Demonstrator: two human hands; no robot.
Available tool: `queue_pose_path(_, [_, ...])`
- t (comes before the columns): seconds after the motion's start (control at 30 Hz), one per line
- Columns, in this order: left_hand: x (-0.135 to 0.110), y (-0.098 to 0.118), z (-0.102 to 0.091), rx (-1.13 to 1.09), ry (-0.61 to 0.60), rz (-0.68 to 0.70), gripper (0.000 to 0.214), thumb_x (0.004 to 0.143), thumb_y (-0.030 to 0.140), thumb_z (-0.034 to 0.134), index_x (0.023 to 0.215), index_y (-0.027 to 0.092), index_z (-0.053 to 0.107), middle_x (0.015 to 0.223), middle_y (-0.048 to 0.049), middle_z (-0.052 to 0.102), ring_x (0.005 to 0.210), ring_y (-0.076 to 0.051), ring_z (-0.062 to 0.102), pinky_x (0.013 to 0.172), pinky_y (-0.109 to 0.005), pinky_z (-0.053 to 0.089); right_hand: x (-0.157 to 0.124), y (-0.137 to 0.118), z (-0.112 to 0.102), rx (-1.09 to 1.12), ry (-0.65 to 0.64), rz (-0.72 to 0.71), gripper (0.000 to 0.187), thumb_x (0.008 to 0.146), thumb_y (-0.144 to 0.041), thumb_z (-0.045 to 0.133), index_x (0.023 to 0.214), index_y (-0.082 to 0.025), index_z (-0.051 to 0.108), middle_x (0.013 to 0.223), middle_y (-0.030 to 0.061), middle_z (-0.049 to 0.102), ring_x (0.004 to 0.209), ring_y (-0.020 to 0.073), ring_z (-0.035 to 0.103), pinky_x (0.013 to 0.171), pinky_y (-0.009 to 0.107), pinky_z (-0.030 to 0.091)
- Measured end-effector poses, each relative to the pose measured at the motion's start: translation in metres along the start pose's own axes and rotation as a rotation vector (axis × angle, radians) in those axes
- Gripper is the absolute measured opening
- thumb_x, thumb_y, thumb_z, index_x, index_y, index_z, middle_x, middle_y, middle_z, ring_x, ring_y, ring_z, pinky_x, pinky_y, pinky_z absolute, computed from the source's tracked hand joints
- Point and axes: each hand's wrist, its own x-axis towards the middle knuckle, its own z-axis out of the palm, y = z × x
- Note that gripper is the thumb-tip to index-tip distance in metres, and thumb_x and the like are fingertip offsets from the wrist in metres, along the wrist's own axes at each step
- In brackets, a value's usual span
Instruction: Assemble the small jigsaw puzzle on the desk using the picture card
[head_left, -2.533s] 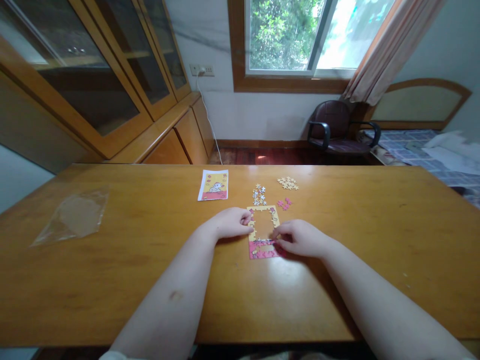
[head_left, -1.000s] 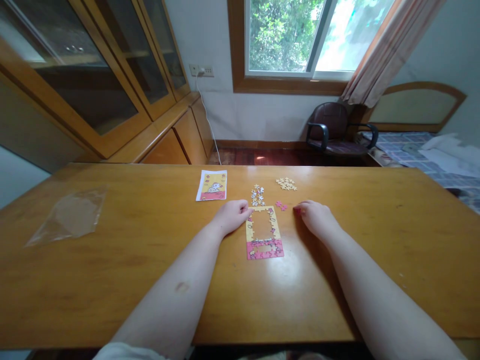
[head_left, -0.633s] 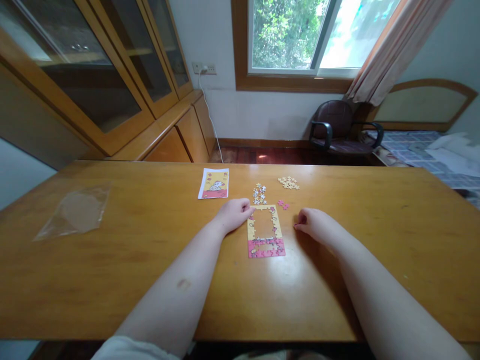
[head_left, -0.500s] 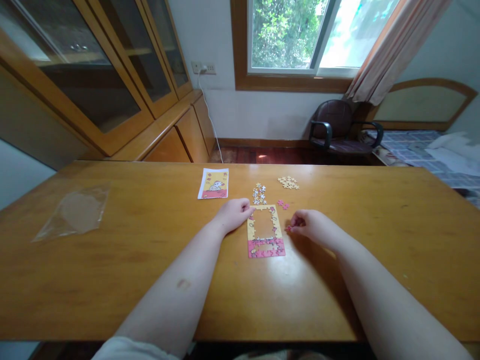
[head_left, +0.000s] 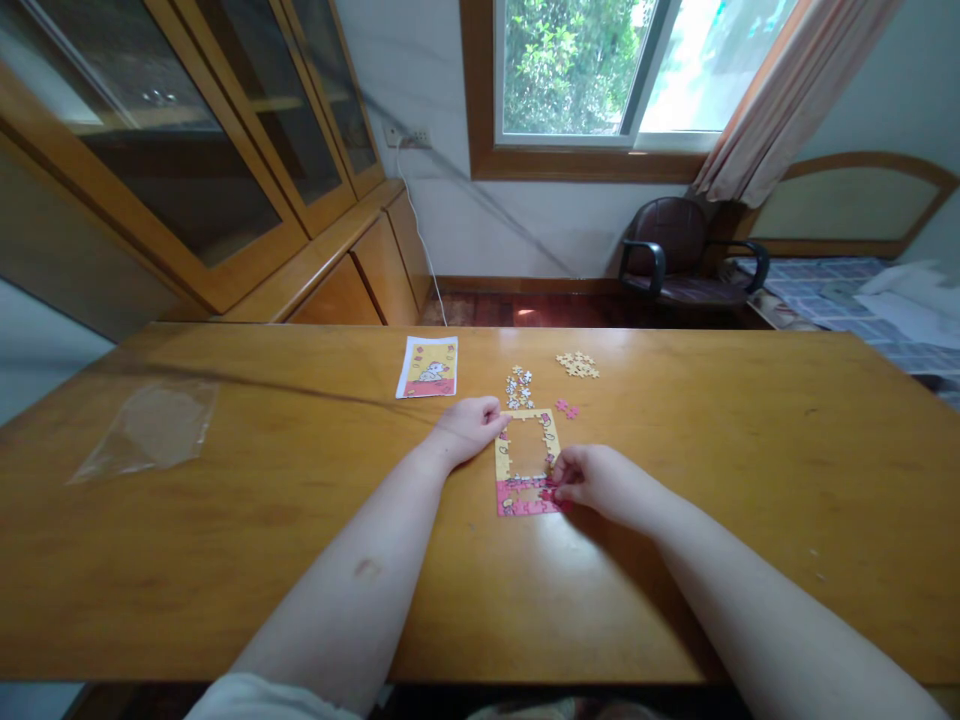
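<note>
A partly joined jigsaw puzzle [head_left: 502, 460] lies on the table, its frame yellow above and pink below, with a large gap in the middle and a smaller one in the pink part. My left hand [head_left: 471, 428] rests curled at its upper left corner, fingertips touching the edge. Over the lower right side, my right hand [head_left: 589, 475] pinches a pink puzzle piece, largely hidden by the fingers, close to the pink gap. Two or so loose pink pieces [head_left: 568, 410] lie just past the puzzle's upper right corner.
White-patterned pieces [head_left: 518, 388] lie beyond the puzzle, with a pile of yellow pieces [head_left: 577, 365] to their right. A picture card [head_left: 429, 368] is at the back left. A clear plastic bag [head_left: 154, 430] lies far left on the wooden table [head_left: 300, 620].
My right hand has moved left and toward me, carrying the pink piece from beside the puzzle to over its lower right part. My left hand has stayed in place.
</note>
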Motion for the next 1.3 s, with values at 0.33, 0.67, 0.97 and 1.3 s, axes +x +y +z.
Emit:
queue_pose_path(0.33, [0.001,-0.003,0.002,-0.006,0.006,0.018,0.032,0.081,0.042,0.049,0.061,0.019,0.039,0.057,0.0045,0.045,0.055,-0.012,0.039,0.054,-0.026,0.025,0.002,0.003,0.003,-0.062,0.017,-0.025,0.011,0.069,-0.017,0.064,0.08,-0.019,0.063,0.071,-0.0011,0.069,0.064,0.0129,0.061,0.059,0.022,0.041])
queue_pose_path(0.67, [0.001,-0.003,0.001,-0.004,-0.002,0.02,0.033,0.081,0.042,0.05,0.06,0.019,0.039,0.057,0.004,0.046,0.055,-0.012,0.039,0.053,-0.026,0.024,-0.001,-0.003,-0.008,-0.236,0.136,0.012,0.006,0.073,-0.023,0.066,0.076,-0.02,0.062,0.074,0.0009,0.068,0.064,0.0133,0.058,0.056,0.022,0.036])
queue_pose_path(0.97, [0.001,-0.003,0.001,0.0,0.0,0.014,0.032,0.081,0.042,0.049,0.061,0.019,0.039,0.057,0.0041,0.046,0.055,-0.012,0.04,0.054,-0.026,0.025,0.0,-0.001,-0.002,-0.286,0.092,-0.004,0.007,0.071,-0.022,0.065,0.077,-0.021,0.062,0.073,-0.0009,0.067,0.064,0.0126,0.057,0.055,0.022,0.034])
queue_pose_path(1.3, [0.002,-0.004,0.003,0.003,-0.003,0.016,0.033,0.081,0.043,0.049,0.061,0.019,0.04,0.057,0.0039,0.047,0.055,-0.012,0.04,0.054,-0.026,0.024,0.001,-0.002,-0.002,-0.306,0.117,0.001,0.01,0.071,-0.027,0.068,0.078,-0.022,0.063,0.074,-0.0005,0.067,0.064,0.0129,0.056,0.055,0.022,0.034])
